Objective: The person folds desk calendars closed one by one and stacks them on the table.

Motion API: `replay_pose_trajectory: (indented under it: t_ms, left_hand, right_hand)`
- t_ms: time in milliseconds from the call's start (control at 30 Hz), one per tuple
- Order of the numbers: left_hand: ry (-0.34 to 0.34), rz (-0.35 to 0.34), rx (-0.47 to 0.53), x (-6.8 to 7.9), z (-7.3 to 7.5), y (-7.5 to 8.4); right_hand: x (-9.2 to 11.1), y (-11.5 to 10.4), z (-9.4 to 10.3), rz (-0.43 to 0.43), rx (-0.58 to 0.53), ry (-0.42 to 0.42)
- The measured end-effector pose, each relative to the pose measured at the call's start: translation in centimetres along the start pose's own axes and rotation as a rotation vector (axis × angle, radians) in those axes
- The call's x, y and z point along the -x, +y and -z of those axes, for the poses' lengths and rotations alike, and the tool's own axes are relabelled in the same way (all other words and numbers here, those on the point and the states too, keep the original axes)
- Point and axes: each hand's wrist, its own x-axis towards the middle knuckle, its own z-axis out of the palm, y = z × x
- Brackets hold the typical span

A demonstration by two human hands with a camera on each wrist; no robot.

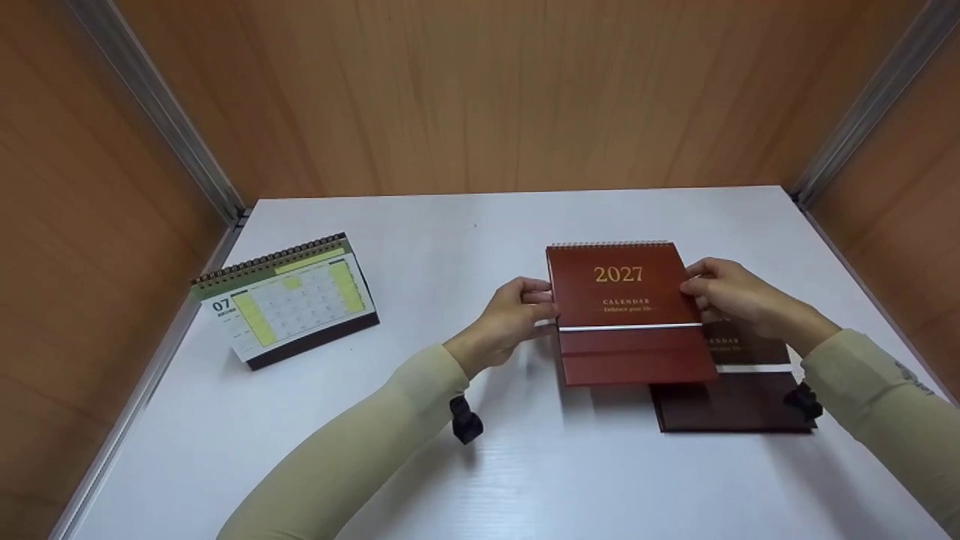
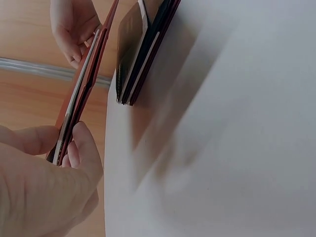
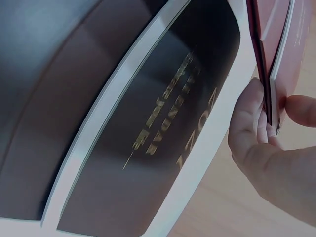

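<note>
Red 2027 calendar (image 1: 630,291) is up off the surface (image 1: 450,247), between both hands. Left hand (image 1: 510,322) pinches its left edge, right hand (image 1: 739,296) its right edge; both in contact, so neither is nearer. Spiral binding (image 1: 611,244) faces the far side, side edges run near-to-far; can't tell which dimension is longer. Dark calendar (image 1: 727,403) sits lower right, partly overlapped in head view; left wrist view shows a gap.

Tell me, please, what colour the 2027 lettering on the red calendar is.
The 2027 lettering is gold, clearest in the head view.
</note>
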Motion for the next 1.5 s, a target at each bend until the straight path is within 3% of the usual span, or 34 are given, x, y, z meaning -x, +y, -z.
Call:
replay_pose_trajectory:
  t_ms: [733, 1133, 1500]
  left_hand:
    - [-0.027, -0.012, -0.036, -1.1, -4.9, -2.7]
    - [-0.062, -0.019, 0.026, -1.3, -8.3, -4.2]
    - [-0.110, -0.039, 0.022, -1.5, -9.7, -5.2]
  right_hand:
    - [1.5, 3.0, 3.3, -0.027, 0.143, 0.006]
    - [2.7, 5.3, 5.3, -0.062, 0.210, 0.004]
    - [3.8, 6.9, 6.0, -0.095, 0.207, -0.013]
